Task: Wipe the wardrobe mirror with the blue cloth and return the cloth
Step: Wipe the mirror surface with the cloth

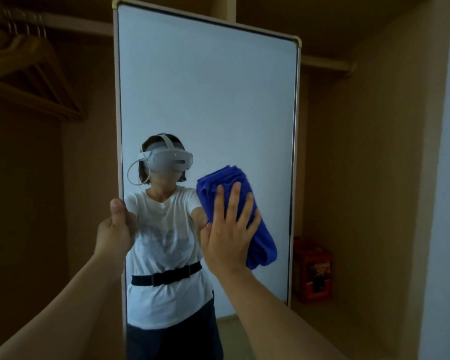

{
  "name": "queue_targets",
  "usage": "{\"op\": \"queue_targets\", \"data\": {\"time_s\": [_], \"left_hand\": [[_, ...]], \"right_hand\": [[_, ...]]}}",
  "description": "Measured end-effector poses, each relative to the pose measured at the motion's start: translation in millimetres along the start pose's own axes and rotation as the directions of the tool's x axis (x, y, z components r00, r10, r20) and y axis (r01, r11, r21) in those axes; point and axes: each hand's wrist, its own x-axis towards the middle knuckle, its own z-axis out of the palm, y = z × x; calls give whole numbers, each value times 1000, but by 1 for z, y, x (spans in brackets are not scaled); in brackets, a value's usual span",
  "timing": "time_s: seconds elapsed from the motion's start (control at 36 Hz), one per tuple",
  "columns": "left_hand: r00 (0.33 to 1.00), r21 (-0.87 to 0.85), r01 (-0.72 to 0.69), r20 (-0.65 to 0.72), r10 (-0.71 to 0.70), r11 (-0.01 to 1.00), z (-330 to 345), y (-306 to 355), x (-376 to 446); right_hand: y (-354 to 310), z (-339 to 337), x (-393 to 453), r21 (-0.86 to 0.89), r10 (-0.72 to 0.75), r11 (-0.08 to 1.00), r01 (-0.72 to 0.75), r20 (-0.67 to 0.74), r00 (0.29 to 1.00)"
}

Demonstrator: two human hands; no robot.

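From the head view, we are wiping: our right hand [229, 229] is pressing the folded blue cloth [260, 229] flat-fingered against the mirror [205, 87], while our left hand [117, 224] is gripping its left edge, seemingly steadying it. Next, we judge, comes sweeping over the unwiped upper glass.

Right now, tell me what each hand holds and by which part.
The left hand grips the mirror by its left frame edge. The right hand presses flat on the folded blue cloth, against the glass.
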Motion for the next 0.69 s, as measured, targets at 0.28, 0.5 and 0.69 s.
{"op": "queue_targets", "data": {"time_s": [0.28,0.5,0.69], "left_hand": [[984,80,116,126,-125,990,-16,-17,-6],[946,107,277,146,-291,955,-24,-29,-9],[949,99,294,91,-303,951,-18,-32,-6]], "right_hand": [[-29,-24,61,-5,-202,979,202,22,979],[-76,-43,137,20,-128,992,128,-8,992],[-87,-23,76,-36,-417,909,416,-37,908]]}}
